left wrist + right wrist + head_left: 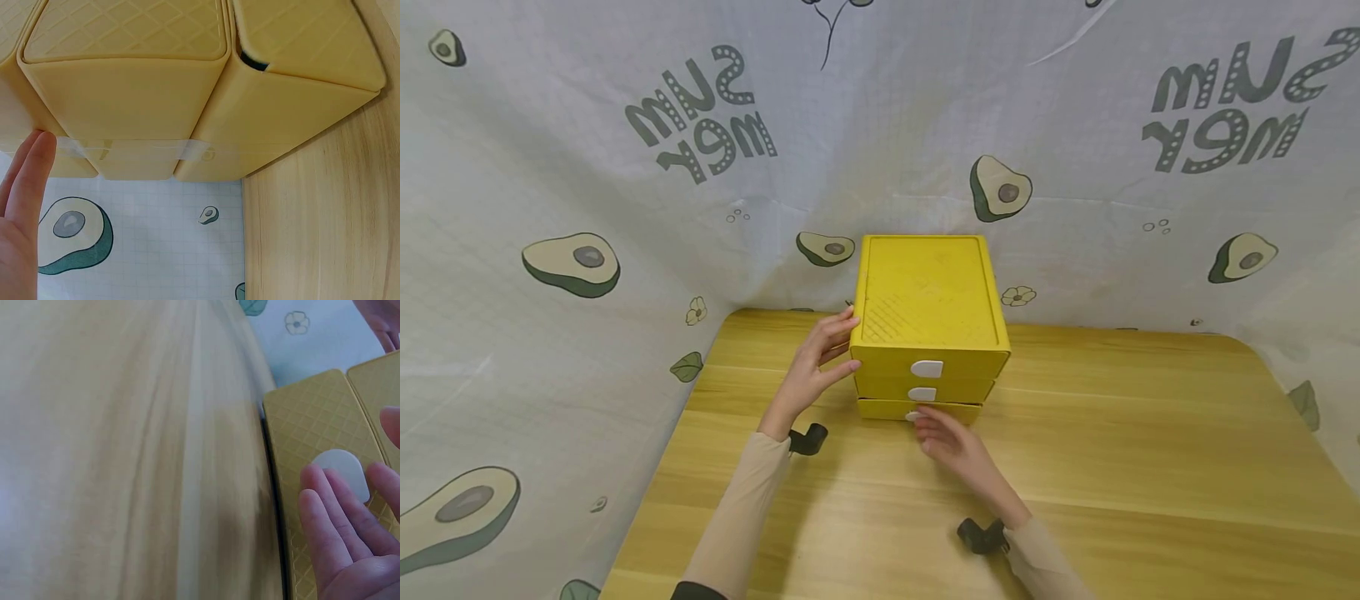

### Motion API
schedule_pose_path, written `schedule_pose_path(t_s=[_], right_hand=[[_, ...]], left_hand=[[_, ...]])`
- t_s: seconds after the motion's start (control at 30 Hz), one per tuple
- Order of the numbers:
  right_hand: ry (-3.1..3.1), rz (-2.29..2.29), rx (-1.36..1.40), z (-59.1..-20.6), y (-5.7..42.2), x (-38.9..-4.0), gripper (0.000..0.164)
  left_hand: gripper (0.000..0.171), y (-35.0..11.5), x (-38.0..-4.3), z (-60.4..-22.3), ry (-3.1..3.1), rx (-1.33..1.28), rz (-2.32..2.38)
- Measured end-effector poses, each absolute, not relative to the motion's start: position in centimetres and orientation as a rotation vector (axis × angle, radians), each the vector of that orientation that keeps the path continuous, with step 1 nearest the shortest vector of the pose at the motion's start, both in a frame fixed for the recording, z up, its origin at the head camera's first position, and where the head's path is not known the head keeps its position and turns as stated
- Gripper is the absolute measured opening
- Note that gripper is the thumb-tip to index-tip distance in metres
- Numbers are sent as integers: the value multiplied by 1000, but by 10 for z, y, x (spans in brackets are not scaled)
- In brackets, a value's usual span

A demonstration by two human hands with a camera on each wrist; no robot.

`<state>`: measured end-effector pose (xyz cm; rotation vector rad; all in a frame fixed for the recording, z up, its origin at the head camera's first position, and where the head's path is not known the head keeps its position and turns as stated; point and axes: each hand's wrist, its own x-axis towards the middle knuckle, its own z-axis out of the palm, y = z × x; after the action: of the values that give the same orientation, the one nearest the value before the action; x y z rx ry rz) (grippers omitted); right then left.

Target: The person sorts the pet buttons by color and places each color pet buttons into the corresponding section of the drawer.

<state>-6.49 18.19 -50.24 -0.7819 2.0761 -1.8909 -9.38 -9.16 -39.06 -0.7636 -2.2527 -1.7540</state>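
Note:
A yellow three-drawer cabinet (932, 287) stands at the back of the table, with a white pull tab on each drawer front. Its bottom drawer (882, 409) sits slightly ajar, and a dark gap shows at its edge in the left wrist view. My left hand (808, 367) rests its fingertips against the cabinet's left side, fingers extended. At the bottom drawer's white pull tab (351, 474), my right hand (953, 450) holds its fingers nearly straight, the tips overlapping the tab. Thumb and index finger stand apart from it in the right wrist view.
Beneath the cabinet lies a wood-grain table (1112, 433). Behind and at the sides hangs a white curtain (895, 150) printed with avocados and lettering. Black wrist-camera mounts (981, 536) stick out by both wrists.

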Motion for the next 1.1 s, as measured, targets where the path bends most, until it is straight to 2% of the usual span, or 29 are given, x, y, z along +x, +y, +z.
schedule_pose_path(t_s=[1.1], right_hand=[[2106,-1862,-646,-499,196,-71,42]], left_hand=[[52,-91,-92,-385,-2257,-792,-1722]])
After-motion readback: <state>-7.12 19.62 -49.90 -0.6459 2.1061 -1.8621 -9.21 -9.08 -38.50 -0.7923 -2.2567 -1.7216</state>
